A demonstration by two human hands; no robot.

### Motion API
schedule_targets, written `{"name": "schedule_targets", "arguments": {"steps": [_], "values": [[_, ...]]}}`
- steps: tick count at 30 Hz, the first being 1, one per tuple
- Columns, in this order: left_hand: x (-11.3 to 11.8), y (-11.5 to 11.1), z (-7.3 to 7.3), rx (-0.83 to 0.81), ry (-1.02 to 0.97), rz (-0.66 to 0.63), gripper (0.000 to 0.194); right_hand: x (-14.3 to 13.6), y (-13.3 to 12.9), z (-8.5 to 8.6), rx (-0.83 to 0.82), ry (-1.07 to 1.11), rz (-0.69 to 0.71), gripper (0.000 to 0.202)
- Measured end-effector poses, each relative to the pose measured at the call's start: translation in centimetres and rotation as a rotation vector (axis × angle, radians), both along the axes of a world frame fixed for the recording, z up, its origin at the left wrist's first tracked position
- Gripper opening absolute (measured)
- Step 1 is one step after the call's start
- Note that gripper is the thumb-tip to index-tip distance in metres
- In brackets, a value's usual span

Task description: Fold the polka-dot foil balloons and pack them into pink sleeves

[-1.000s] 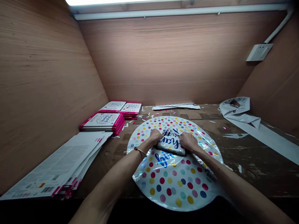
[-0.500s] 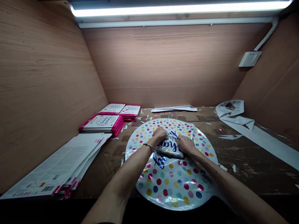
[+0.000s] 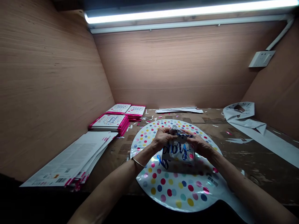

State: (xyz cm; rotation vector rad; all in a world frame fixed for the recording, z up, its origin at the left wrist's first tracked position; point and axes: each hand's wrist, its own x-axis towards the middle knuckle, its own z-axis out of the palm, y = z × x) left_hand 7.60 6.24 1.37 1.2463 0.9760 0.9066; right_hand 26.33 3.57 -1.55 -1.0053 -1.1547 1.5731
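Note:
A flat round foil balloon (image 3: 173, 199), white with coloured dots and blue lettering, lies on the table and reaches past its front edge. Just above its middle is a folded foil balloon (image 3: 178, 151), a small packet with blue letters and a shiny underside. My left hand (image 3: 162, 138) pinches the packet's upper left edge; a bracelet circles that wrist. At the upper right corner, the fingers of my right hand (image 3: 199, 144) are closed on the same packet. A small roundish clear or silvery bit sticks up between the hands; I cannot make out what it is.
Stacks of pink-edged printed packs (image 3: 108, 121) stand at the back left, with flat printed card sleeves (image 3: 67, 158) in front. White strips (image 3: 179, 110) lie by the rear wall. A long white band (image 3: 275, 143) curls on the right. Paper scraps dot the brown table (image 3: 210, 124).
Both hands have raised the folded balloon off the large one and tilted it upright, its lettered face now towards me. The whole view has shifted slightly.

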Motion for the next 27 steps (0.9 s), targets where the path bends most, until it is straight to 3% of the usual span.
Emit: {"name": "schedule_targets", "arguments": {"steps": [2, 4, 8, 10, 12, 16, 20, 24, 27], "values": [[-0.5, -0.8, 0.3, -0.007, -0.060, -0.010, 0.033, -0.7, -0.6, 0.4, -0.022, 0.108, 0.118, 0.081], [-1.1, -1.4, 0.4, -0.004, -0.099, 0.018, 0.038, -1.6, -1.2, 0.7, -0.011, 0.141, 0.153, 0.079], [-2.3, -2.2, 0.5, 0.041, -0.155, 0.083, 0.081, -2.8, -1.6, 0.8, 0.029, 0.115, 0.129, 0.075], [-2.6, -2.4, 0.5, 0.065, -0.167, 0.071, 0.089, -3.1, -1.6, 0.6, 0.027, 0.075, 0.123, 0.072], [-2.6, -2.6, 0.4, 0.070, -0.152, 0.072, 0.076, -3.2, -1.6, 0.5, 0.010, 0.034, 0.102, 0.064], [-2.5, -2.8, -0.1, 0.043, -0.100, 0.111, 0.030, -3.3, -1.8, 0.2, -0.001, 0.001, 0.065, 0.037], [-2.5, -3.1, -0.6, 0.000, -0.063, 0.104, 0.025, -3.3, -2.1, -0.1, 0.042, -0.065, 0.077, 0.022], [-2.8, -3.4, -0.4, -0.060, -0.041, 0.060, 0.026, -3.3, -2.5, -0.2, 0.077, -0.095, 0.074, 0.041], [-3.4, -3.5, -0.2, -0.108, -0.043, 0.015, 0.026, -3.3, -3.1, 0.0, -0.046, -0.065, 0.137, 0.062]]}}
